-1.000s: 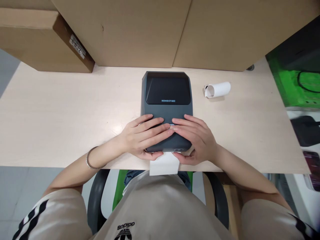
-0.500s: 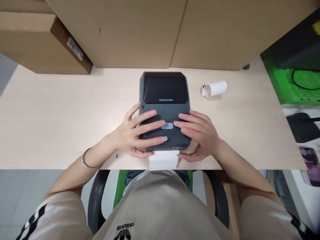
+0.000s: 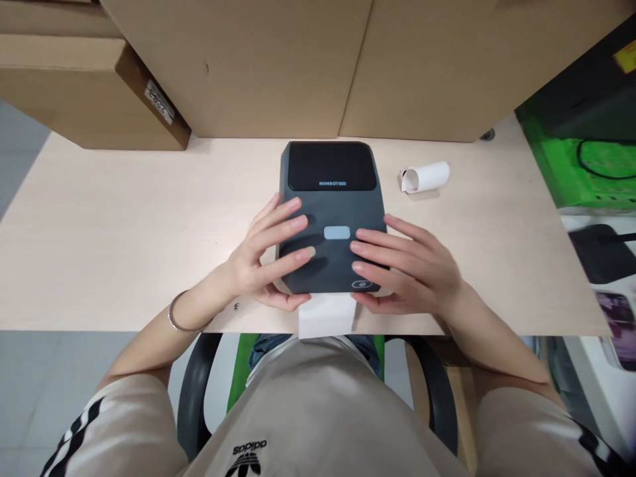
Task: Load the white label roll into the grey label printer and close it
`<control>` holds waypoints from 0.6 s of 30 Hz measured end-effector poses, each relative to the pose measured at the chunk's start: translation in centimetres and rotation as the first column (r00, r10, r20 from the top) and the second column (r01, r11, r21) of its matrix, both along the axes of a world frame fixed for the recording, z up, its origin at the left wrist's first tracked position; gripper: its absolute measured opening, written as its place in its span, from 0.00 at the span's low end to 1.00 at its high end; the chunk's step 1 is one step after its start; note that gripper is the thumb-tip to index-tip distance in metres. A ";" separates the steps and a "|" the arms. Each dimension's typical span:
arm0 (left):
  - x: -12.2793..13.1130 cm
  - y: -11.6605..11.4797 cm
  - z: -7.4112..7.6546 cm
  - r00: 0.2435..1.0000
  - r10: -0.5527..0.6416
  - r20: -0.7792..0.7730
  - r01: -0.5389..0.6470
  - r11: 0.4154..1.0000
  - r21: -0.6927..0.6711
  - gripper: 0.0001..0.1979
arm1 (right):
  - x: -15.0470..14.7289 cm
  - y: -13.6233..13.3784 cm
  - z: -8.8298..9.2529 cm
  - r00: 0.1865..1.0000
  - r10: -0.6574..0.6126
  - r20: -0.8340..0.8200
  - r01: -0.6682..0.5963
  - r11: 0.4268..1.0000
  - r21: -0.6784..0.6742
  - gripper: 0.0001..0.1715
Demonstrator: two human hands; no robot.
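Observation:
In front of me on the table is a dark grey label printer (image 3: 318,209) with a black window, a pale blue button and a round mark at its front corner. A white paper strip (image 3: 326,315) hangs out below its front edge and over the table edge. My left hand (image 3: 271,255) holds the left front corner, thumb at the front edge and fingers spread on top. At the right front corner, my right hand (image 3: 410,265) grips in the same way. The printer's top looks tilted, front raised; whether only the lid lifts I cannot tell.
A loose roll of white paper (image 3: 426,177) lies behind the printer to the right. Large cardboard boxes (image 3: 268,73) line the back of the table, with a smaller carton (image 3: 99,99) at left. A phone (image 3: 619,328) lies to the right, beyond the table.
The printer's front has risen, and its button and window now sit farther back in view. My left fingers have drawn back toward its left side; both hands moved up with it.

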State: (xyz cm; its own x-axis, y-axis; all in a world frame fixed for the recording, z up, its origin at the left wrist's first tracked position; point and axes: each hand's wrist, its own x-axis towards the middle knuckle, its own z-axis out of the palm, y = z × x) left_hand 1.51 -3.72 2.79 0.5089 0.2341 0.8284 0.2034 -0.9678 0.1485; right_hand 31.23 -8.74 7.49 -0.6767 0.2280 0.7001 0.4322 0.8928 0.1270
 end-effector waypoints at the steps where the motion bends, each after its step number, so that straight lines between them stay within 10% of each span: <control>1: 0.1 0.2 0.3 0.999 0.009 0.042 -0.009 1.000 -0.001 0.37 | 0.1 0.3 0.1 0.999 -0.008 -0.034 0.009 1.000 0.016 0.24; 7: 0.4 2.9 4.9 0.998 -0.001 0.071 0.005 0.999 -0.046 0.31 | 1.0 4.7 -2.8 0.803 0.148 -0.577 0.179 0.863 0.472 0.26; 12: 1.8 5.2 8.2 0.982 0.091 0.167 -0.071 0.990 -0.119 0.27 | 1.7 6.3 -7.3 0.758 -0.338 -0.558 0.407 0.913 0.000 0.26; 18: 4.3 8.5 10.5 0.920 0.265 0.290 -0.119 0.892 -0.436 0.35 | 1.0 5.5 -8.9 0.823 -0.277 -0.496 0.207 0.959 -0.192 0.23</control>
State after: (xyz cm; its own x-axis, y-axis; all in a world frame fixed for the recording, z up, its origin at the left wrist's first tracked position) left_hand 5.82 4.75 13.31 0.1304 0.6472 0.7511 0.2468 -0.7549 0.6077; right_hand 32.24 -3.19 -1.39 -0.1391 0.4446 0.8849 0.6078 0.7438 -0.2782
